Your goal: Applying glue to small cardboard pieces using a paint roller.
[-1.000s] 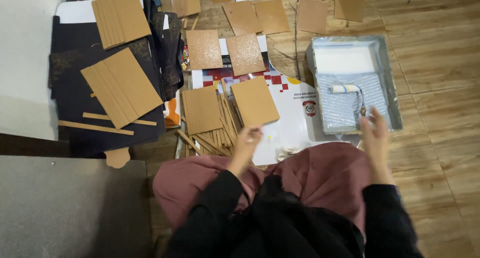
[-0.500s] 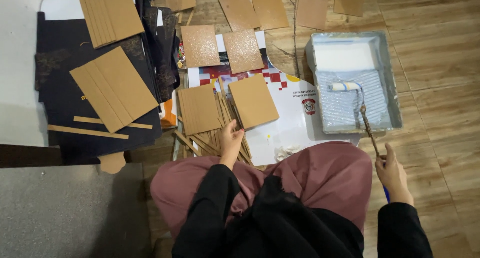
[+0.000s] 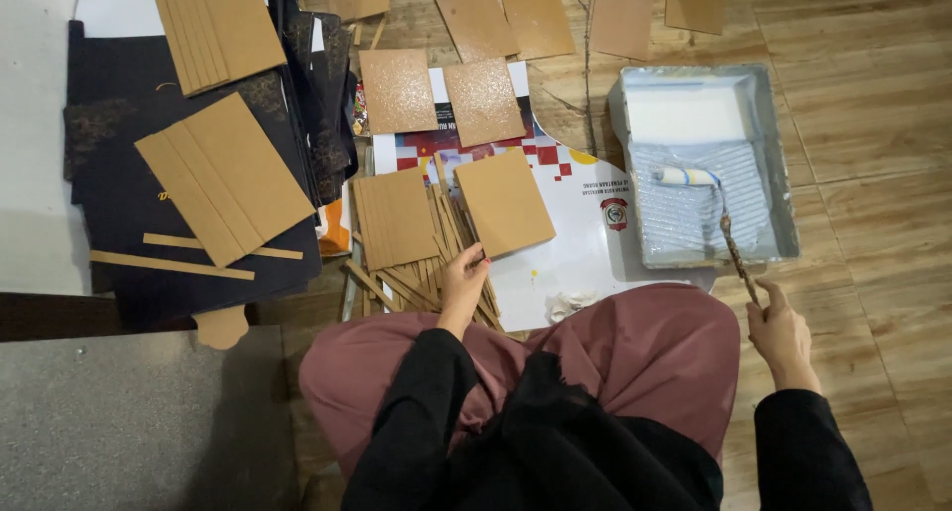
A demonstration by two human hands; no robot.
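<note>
Right hand [image 3: 780, 331] has drawn back from the paint tray [image 3: 783, 164] toward the near right, grip closed on the roller handle [image 3: 739, 258], roller head [image 3: 686, 177] resting in-tray; left hand [image 3: 464, 283] now pinches cardboard strips [image 3: 436, 263] centre-near.

Left hand [image 3: 462, 285] on cardboard strips [image 3: 436, 263], right hand [image 3: 780, 335] gripping paint roller [image 3: 709, 202] handle, roller head resting in grey tray [image 3: 783, 154], cardboard squares [image 3: 504, 202] nearby.
</note>
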